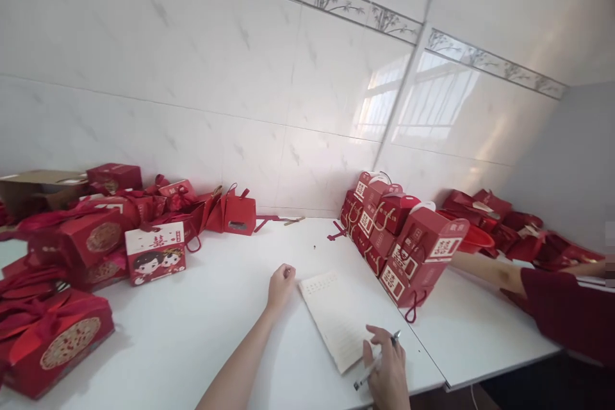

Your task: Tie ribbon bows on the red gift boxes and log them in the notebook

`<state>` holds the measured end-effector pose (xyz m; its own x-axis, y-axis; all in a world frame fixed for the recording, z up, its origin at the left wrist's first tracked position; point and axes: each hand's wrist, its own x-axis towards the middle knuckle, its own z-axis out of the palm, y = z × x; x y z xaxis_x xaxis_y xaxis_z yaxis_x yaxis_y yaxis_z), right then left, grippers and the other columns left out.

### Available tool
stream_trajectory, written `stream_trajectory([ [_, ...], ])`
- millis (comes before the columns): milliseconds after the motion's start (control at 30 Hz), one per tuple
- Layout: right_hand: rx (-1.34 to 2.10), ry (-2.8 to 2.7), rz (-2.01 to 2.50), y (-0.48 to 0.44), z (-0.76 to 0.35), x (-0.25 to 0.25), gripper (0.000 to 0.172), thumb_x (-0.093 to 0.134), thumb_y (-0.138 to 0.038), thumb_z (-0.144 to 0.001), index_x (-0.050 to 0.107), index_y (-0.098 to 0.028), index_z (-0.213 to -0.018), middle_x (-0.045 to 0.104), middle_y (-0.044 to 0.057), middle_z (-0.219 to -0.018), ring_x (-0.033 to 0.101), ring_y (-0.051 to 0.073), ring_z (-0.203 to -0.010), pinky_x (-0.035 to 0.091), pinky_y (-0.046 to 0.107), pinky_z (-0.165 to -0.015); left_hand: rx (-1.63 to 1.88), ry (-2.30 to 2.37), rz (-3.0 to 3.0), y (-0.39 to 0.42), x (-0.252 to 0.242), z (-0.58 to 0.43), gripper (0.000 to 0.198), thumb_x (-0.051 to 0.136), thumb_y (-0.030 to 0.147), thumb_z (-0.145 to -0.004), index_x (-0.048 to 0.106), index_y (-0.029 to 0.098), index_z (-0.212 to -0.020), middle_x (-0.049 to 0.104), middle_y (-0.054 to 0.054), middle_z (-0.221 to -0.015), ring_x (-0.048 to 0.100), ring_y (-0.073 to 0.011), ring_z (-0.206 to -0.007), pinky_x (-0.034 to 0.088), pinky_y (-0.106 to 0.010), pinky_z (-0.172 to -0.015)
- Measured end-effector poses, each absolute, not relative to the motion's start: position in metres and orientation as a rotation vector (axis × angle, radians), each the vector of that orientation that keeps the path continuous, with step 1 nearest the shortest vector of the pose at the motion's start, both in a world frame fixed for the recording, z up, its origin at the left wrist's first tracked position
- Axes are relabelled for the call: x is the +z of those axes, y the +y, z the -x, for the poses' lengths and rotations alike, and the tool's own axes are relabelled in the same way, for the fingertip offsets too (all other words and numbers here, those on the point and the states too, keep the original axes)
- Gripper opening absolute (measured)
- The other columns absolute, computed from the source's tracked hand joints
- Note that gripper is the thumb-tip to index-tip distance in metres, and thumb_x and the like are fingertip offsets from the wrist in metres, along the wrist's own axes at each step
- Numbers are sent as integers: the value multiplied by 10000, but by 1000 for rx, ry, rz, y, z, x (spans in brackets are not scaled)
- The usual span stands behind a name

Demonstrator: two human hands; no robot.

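The right hand [387,365] is grasping the pen [369,372] in its fingers by the near end of the notepad [331,317], which is lying on the desk [187,339], while farther out the left hand [279,288], its fingers loosely clenched, is resting beside the notepad, which it would be steadying better by pressing lightly.
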<state>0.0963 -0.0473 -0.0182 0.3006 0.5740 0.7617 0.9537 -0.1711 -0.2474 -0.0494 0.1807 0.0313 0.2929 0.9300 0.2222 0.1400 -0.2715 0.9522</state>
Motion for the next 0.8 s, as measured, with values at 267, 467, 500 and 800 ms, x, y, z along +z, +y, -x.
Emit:
stream_trajectory([
  [267,-719,-1189,1908,-40,-85,-6,98,389,-228,-845,471,-191,-885,594,60,-788,555,236,-798,369,364,-743,1010,1033,-1784,185,35,50,184,456,323,-717,525,187,-614,529,11,-563,509,-154,-578,378,-254,-568],
  [467,-725,-1167,1878,-41,-85,-4,99,384,-165,-812,475,-184,-844,608,55,-755,561,232,-833,342,367,-825,936,1118,-1912,178,40,53,159,476,244,-770,561,174,-656,590,-1,-640,549,-144,-630,415,-251,-609],
  [500,-708,-1186,1886,-41,-86,-3,111,384,-160,-807,484,-178,-852,607,58,-751,563,232,-842,338,364,-839,916,1146,-1927,175,40,55,163,482,243,-796,574,164,-687,597,-5,-665,555,-139,-644,428,-256,-626],
  [800,-590,-1214,2004,-37,-82,-1,82,456,-134,-792,487,-175,-728,573,27,-589,539,185,-597,324,308,-764,662,1273,-2128,147,46,79,213,516,320,-876,595,123,-892,623,-30,-853,592,-137,-776,486,-330,-741],
])
